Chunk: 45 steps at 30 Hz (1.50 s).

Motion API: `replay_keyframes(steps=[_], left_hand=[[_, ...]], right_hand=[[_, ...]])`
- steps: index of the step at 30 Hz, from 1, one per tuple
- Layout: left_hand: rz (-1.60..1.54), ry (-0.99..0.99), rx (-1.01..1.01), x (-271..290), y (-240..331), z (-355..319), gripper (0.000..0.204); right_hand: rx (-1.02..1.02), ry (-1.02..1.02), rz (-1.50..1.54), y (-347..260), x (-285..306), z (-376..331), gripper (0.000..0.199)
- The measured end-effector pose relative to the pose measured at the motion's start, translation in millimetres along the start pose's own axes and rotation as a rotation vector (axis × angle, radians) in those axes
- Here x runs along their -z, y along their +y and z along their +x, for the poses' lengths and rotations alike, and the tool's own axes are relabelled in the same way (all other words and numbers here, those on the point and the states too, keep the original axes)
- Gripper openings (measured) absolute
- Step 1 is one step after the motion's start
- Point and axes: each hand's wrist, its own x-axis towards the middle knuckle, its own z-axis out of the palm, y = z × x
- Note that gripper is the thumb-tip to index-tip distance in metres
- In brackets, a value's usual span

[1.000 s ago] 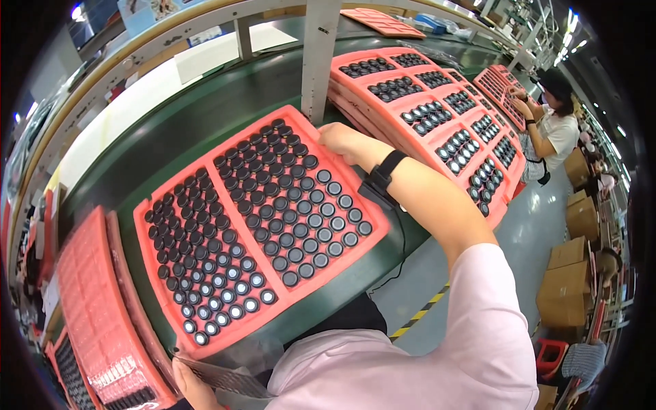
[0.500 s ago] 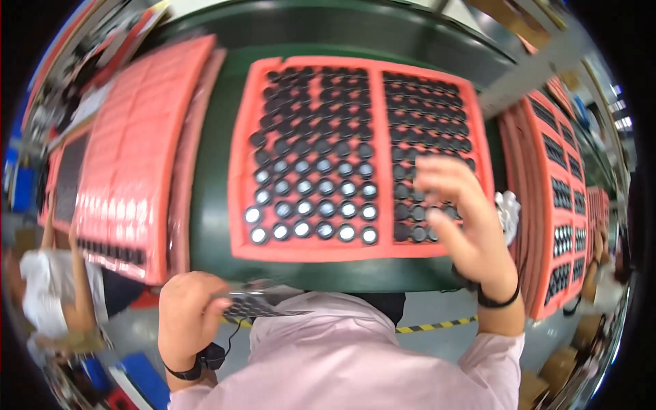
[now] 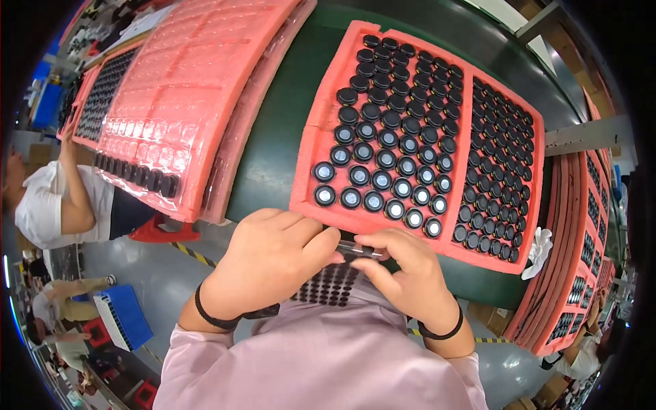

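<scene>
In front of my body hangs a clear sheet with rows of black round dots [image 3: 331, 285]. My left hand [image 3: 277, 256] is closed on its upper edge, thumb bent over the plastic. My right hand [image 3: 408, 272] pinches the same edge on the other side, the two hands' fingertips a short way apart. A dark bit shows at the right fingertips, too small to make out. Just beyond lies a pink foam tray [image 3: 313, 133] with rows of black round pieces [image 3: 398, 123]. In its left half, the pieces in the nearer rows have shiny pale tops [image 3: 373, 201].
Film-covered pink foam trays [image 3: 181, 89] are stacked at the left. More stacked trays [image 3: 547, 273] stand at the right, beside a crumpled white cloth or glove [image 3: 538, 253]. A metal bar [image 3: 591, 137] juts in there. Another person [image 3: 65, 208] works at the left.
My right hand has come from over the tray's right half to the sheet's edge. My left hand has moved right and up with the sheet. The whole view has turned.
</scene>
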Motion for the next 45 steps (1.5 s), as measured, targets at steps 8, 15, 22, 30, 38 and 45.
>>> replay_keyframes(steps=[8,15,22,30,38,45], left_hand=[[-0.049,0.099,-0.013,-17.6,-37.3,1.3,0.031],[-0.055,0.145,0.034,-25.8,-43.7,-14.7,0.032],[0.026,0.121,-0.014,-22.0,-41.2,-22.2,0.030],[0.080,0.161,-0.094,-30.4,-43.0,-24.5,0.031],[0.016,0.108,-0.011,-30.5,-35.7,-24.6,0.032],[0.044,0.115,-0.025,-30.0,-41.9,-26.2,0.030]], right_hand=[[-0.117,0.041,0.026,3.4,-17.3,23.0,0.039],[-0.003,0.052,0.033,13.0,-20.9,34.7,0.031],[0.115,0.039,-0.164,9.8,-28.5,39.4,0.027],[0.093,-0.011,-0.216,10.0,-31.0,37.0,0.030],[0.154,0.026,-0.276,16.2,-34.0,30.8,0.022],[0.252,0.129,-0.316,18.8,-40.4,27.2,0.026]])
